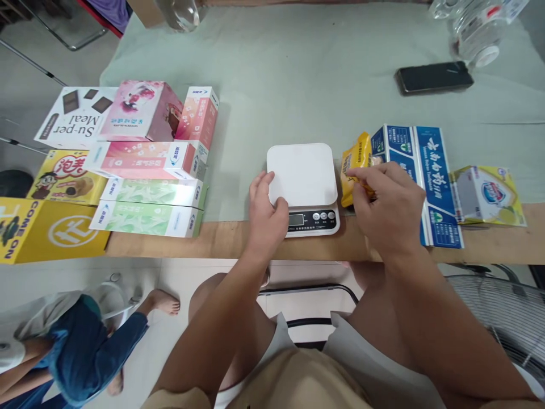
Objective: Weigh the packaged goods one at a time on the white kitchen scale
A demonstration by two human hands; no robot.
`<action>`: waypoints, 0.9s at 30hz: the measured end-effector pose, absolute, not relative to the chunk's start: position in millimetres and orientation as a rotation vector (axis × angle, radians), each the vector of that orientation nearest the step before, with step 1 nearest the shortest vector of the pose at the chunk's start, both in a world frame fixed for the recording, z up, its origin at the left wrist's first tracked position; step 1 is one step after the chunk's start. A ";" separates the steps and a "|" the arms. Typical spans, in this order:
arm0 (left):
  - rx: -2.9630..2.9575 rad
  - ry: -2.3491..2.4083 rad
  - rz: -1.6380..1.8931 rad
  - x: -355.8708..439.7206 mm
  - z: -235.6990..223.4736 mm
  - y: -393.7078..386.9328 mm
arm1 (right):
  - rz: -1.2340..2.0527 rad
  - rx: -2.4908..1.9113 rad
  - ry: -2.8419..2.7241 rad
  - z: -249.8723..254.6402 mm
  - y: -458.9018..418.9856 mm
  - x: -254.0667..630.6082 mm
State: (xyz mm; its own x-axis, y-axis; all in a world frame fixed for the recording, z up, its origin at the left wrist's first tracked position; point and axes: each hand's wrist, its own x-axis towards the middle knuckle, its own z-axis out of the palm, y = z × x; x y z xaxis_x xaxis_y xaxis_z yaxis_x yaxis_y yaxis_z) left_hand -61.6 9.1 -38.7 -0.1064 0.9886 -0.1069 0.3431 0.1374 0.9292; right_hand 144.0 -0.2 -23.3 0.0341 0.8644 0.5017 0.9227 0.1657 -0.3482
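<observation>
A white kitchen scale (303,173) sits at the table's near edge, its display strip facing me. My left hand (266,213) rests on the scale's near left corner, fingers curled loosely around its edge. My right hand (387,207) is closed on a yellow snack packet (354,161) that lies just right of the scale. Behind that hand lie two blue toothpaste boxes (426,170), side by side.
Pink and green boxes (149,187), a Su-per Meal box (74,116) and yellow boxes (51,227) crowd the table's left. A yellow-white box (487,196) lies far right. A black phone (433,76) and water bottles (477,28) are at the back. Another person sits on the floor (72,346).
</observation>
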 end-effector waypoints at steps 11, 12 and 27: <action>1.324 1.615 0.973 -60.1 -39.6 9.5 | -0.019 -1.718 -1.952 -25.2 -3.1 153.6; 1.318 1.610 0.975 -60.4 -39.2 9.2 | -0.004 -1.701 -1.955 -24.7 -3.7 154.2; 1.326 1.560 1.021 -57.6 -47.0 10.9 | -0.159 -1.712 -1.861 -21.3 -11.9 142.0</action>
State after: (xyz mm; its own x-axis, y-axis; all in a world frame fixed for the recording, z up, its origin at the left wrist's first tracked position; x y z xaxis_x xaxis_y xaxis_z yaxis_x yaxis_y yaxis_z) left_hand -57.6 10.9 -47.0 -0.1004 0.9913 -0.0854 0.3188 0.1133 0.9410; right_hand 142.0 -11.9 -21.3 0.0107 0.8677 0.4970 0.9395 0.1615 -0.3021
